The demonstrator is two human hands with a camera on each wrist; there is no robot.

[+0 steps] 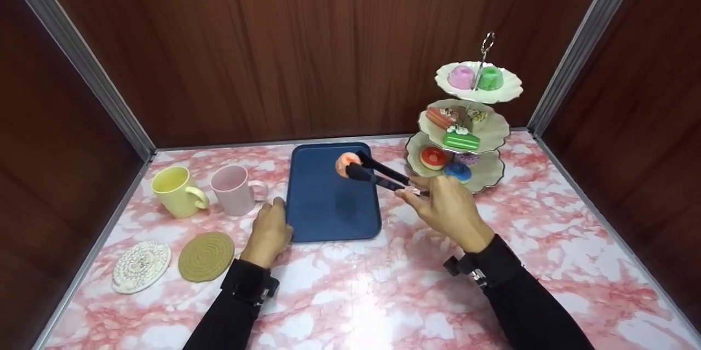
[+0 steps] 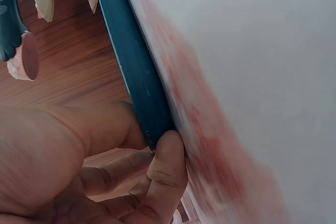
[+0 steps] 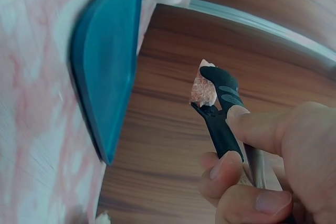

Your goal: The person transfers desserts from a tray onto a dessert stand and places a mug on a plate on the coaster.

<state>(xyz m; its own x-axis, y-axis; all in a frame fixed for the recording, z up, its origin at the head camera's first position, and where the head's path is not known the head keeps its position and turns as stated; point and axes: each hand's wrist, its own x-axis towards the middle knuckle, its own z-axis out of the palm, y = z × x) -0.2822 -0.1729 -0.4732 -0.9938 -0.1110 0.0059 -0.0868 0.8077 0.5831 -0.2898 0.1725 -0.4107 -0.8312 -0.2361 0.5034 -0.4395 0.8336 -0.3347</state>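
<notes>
In the head view my right hand [image 1: 452,210] grips a pair of black-tipped tongs [image 1: 386,181]. A small pink-orange toy cake [image 1: 345,162] sits between the tong tips, over the upper right part of a dark blue tray [image 1: 320,210]. The right wrist view shows the cake [image 3: 202,90] pinched by the tongs [image 3: 223,135], held apart from the tray [image 3: 107,61]. My left hand [image 1: 268,234] is at the tray's front left corner. Up close in the left wrist view, thumb and fingers [image 2: 167,166] pinch the tray's rim [image 2: 136,61].
At right stands a three-tier cake stand [image 1: 506,128] with several toy cakes and doughnuts. A yellow mug [image 1: 174,192] and a pink mug [image 1: 233,191] stand left of the tray, behind a beaded white coaster [image 1: 141,267] and a woven tan coaster [image 1: 206,257]. Brown panels [image 1: 306,49] enclose the table.
</notes>
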